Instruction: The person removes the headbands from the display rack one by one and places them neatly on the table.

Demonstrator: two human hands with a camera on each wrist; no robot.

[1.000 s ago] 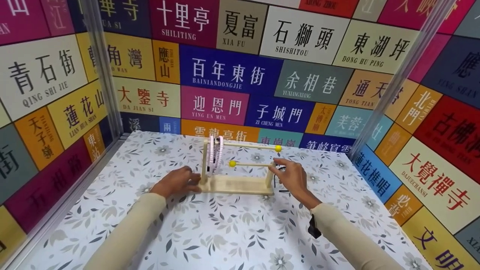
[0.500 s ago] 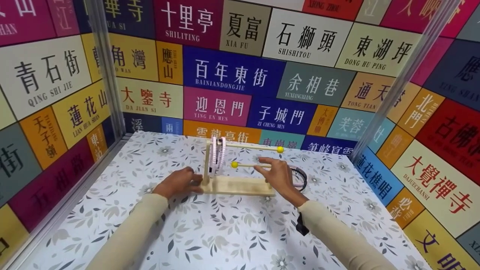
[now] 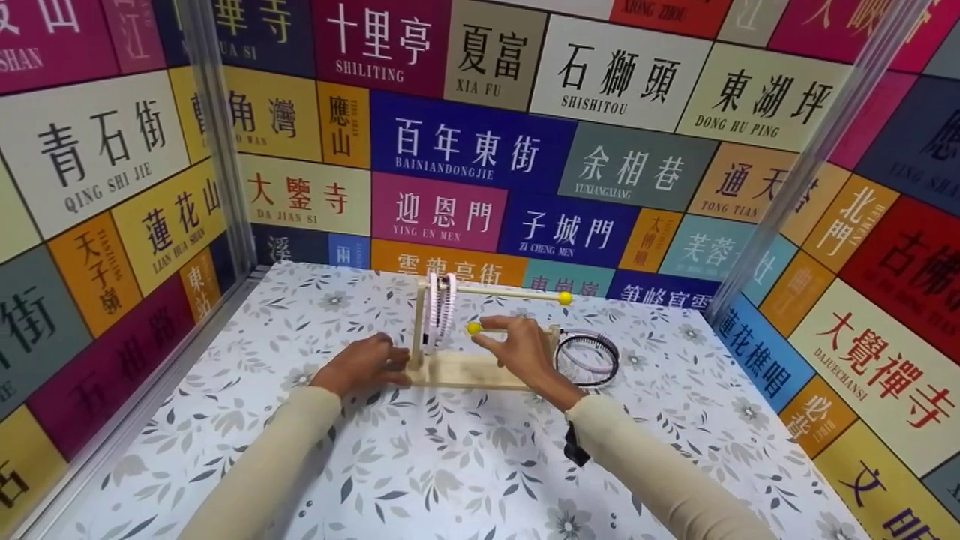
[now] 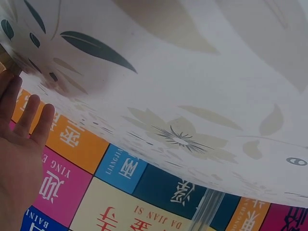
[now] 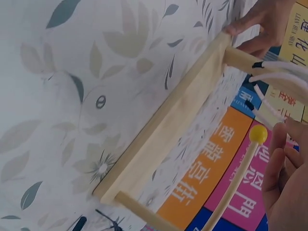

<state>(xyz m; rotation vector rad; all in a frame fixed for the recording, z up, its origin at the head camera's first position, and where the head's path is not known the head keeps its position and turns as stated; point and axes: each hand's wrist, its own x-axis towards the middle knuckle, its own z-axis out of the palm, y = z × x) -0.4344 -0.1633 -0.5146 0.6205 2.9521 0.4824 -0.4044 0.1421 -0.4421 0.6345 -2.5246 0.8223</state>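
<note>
A pale wooden stand (image 3: 480,371) with a post at each end sits on the table. Two thin rods, each tipped with a yellow ball, extend from its posts. My left hand (image 3: 364,365) pinches the stand's left end; in the left wrist view its other fingers are fairly straight. Light pinkish toothed headbands (image 3: 442,311) hang on the upper rod near the left post. The right hand (image 3: 521,352) is beside the lower rod, thumb and forefinger apart near its yellow ball (image 3: 473,328), holding nothing visible. Behind it, a black headband (image 3: 616,367) and a light one are by the right post (image 3: 553,346).
A white cloth with grey leaves and flowers covers the table (image 3: 420,465). Colourful panels with large characters (image 3: 465,142) wall in the back and both sides. Clear corner strips (image 3: 225,142) run up where the panels meet.
From the right post my right hand has moved left along the lower rod to its ball. The black and light headbands beside that post have come into view. My left hand has stayed put.
</note>
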